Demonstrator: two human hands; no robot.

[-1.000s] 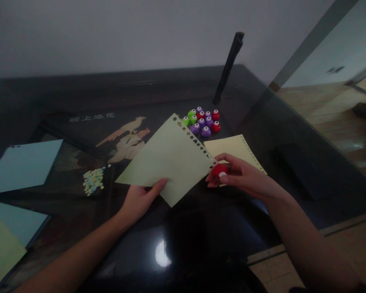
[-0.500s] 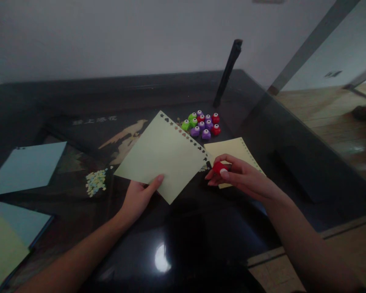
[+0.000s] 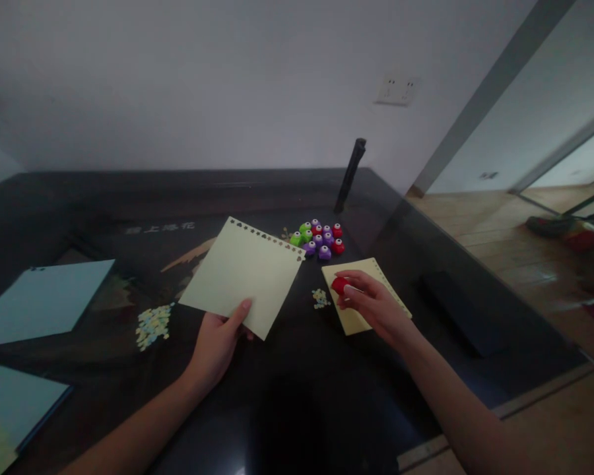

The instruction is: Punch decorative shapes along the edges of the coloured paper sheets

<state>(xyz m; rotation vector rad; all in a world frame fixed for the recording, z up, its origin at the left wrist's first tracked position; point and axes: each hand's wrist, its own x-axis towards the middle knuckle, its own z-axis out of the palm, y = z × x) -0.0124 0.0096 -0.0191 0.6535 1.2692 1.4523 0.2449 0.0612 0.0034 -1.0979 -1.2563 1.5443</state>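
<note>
My left hand (image 3: pixel 222 336) pinches the lower edge of a pale green sheet of paper (image 3: pixel 242 277), thumb on top. Small shapes such as stars and hearts are punched along the sheet's upper edge. In my right hand (image 3: pixel 371 300) is a red craft punch (image 3: pixel 340 285), held between thumb and fingers, apart from the sheet. Below that hand lies a yellow stack of paper (image 3: pixel 354 323) with holes along its right edge. Beside it is a small pile of paper cut-outs (image 3: pixel 320 299). Several green, purple and red craft punches (image 3: pixel 318 239) stand grouped behind.
A larger heap of cut-outs (image 3: pixel 153 326) and a punched blue sheet (image 3: pixel 44 300) lie on the left of the glossy dark table (image 3: pixel 277 409). More blue paper (image 3: pixel 24 402) is at the near left. A black upright rod (image 3: pixel 350 175) stands at the back, and a dark flat object (image 3: pixel 455 313) lies right.
The red punch has come away from the sheet's corner. My left hand has turned the sheet so its punched edge lies flatter. The camera view has tilted up.
</note>
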